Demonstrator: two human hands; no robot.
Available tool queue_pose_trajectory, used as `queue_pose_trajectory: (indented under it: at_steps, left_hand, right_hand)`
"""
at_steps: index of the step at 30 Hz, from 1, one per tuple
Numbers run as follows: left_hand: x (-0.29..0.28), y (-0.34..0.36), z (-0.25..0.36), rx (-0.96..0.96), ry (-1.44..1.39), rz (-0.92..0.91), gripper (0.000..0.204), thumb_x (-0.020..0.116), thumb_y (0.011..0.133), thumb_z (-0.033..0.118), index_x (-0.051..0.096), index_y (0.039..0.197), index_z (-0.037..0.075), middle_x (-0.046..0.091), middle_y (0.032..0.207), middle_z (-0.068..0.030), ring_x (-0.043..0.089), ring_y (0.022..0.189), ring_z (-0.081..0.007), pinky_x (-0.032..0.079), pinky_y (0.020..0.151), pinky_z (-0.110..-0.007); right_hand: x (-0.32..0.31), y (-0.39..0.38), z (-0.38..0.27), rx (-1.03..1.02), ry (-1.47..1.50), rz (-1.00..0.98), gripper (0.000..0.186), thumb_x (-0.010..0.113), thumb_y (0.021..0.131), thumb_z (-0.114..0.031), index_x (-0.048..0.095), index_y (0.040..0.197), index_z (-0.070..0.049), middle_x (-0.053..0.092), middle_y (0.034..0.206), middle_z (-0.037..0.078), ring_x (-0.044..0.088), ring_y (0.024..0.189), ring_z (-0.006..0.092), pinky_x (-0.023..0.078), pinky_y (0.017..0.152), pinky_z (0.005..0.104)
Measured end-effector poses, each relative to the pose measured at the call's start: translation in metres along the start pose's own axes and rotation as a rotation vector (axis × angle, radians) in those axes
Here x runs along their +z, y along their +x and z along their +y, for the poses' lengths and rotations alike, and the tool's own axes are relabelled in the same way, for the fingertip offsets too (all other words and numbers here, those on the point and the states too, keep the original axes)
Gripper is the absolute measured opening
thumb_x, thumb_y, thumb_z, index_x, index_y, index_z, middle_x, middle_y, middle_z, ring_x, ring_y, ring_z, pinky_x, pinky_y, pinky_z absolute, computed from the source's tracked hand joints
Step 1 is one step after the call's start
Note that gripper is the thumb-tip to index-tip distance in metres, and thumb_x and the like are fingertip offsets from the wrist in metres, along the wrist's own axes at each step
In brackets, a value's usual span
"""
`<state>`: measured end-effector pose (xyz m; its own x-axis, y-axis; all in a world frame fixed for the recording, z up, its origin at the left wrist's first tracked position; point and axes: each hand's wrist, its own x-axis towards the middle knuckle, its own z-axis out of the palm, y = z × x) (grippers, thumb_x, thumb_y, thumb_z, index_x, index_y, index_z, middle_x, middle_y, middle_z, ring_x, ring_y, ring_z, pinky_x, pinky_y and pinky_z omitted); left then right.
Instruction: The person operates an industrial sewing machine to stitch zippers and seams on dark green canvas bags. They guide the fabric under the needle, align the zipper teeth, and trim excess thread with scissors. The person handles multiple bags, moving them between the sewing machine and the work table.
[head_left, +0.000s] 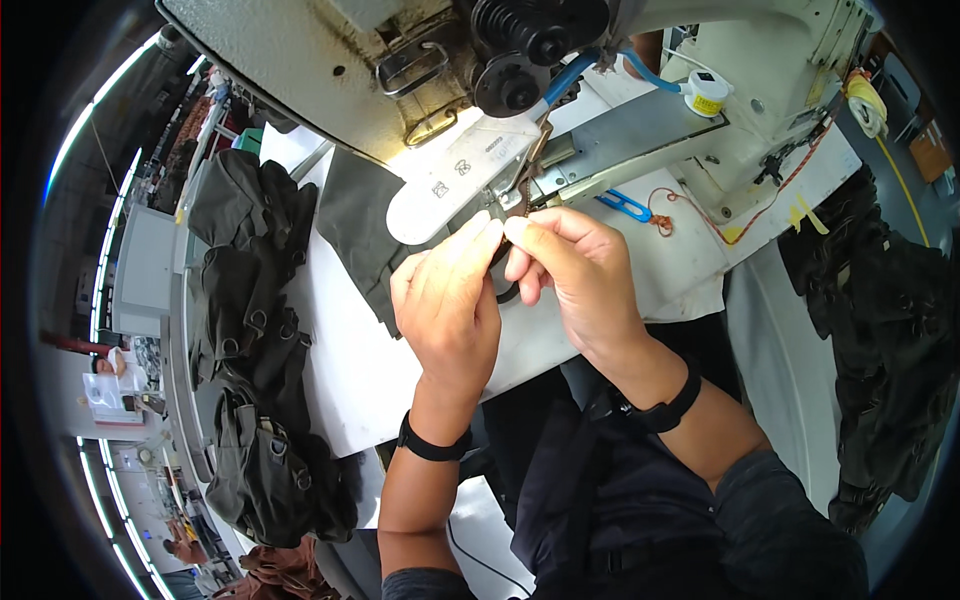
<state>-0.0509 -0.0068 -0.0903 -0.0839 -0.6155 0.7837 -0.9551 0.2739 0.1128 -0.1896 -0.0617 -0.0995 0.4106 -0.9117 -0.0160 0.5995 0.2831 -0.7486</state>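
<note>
My left hand and my right hand meet just in front of the sewing machine's stitching area. Thumb and fingertips of each are pinched, almost touching the other's. What they grip is too small or hidden to make out; a dark curved strip shows below the fingertips. To the left of my fingers, dark grey-green fabric lies on the white table. A white rounded plate on the machine hangs over part of it and hides the needle area.
Dark bags with metal rings are heaped along the left side. More dark pieces hang at the right. A blue tool with reddish thread lies right of my hands. The machine head overhangs the far side.
</note>
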Motion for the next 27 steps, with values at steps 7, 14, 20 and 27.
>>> queue_pose_trajectory:
  at_steps: [7, 14, 20, 27]
  left_hand:
    - [-0.001, 0.005, -0.004, -0.006, 0.017, -0.018, 0.039, 0.068, 0.08, -0.009, 0.077, 0.114, 0.009, 0.078, 0.115, -0.0066, 0.073, 0.104, -0.0198, 0.047, 0.092, -0.034]
    - [-0.003, 0.008, -0.004, 0.013, 0.06, -0.041, 0.041, 0.068, 0.08, -0.01, 0.077, 0.115, 0.009, 0.078, 0.116, -0.0063, 0.073, 0.107, -0.0199, 0.047, 0.094, -0.034]
    - [0.001, 0.009, -0.002, -0.047, 0.02, -0.027, 0.039, 0.068, 0.081, -0.01, 0.076, 0.115, 0.007, 0.079, 0.115, -0.0076, 0.074, 0.104, -0.0213, 0.049, 0.091, -0.034]
    - [0.006, 0.01, -0.004, 0.0, 0.017, 0.016, 0.028, 0.075, 0.086, -0.005, 0.076, 0.112, 0.005, 0.079, 0.114, -0.0076, 0.074, 0.097, -0.0211, 0.05, 0.088, -0.033]
  right_hand:
    - [0.008, 0.001, 0.002, 0.034, 0.057, 0.054, 0.018, 0.07, 0.101, -0.017, 0.071, 0.094, -0.001, 0.07, 0.075, 0.005, 0.059, 0.057, 0.0079, 0.047, 0.055, 0.0237]
    - [0.013, -0.002, 0.004, 0.027, 0.069, 0.093, 0.017, 0.07, 0.1, -0.016, 0.072, 0.095, 0.0, 0.069, 0.075, 0.006, 0.059, 0.054, 0.0097, 0.047, 0.053, 0.0234]
    - [0.016, 0.001, 0.0, 0.038, 0.078, 0.102, 0.02, 0.069, 0.101, -0.017, 0.071, 0.094, 0.001, 0.072, 0.075, 0.006, 0.061, 0.056, 0.0083, 0.049, 0.053, 0.0228]
    - [0.017, 0.008, -0.006, -0.052, -0.062, 0.146, 0.031, 0.07, 0.101, -0.019, 0.069, 0.077, 0.001, 0.067, 0.064, 0.004, 0.058, 0.052, 0.0065, 0.044, 0.049, 0.0225]
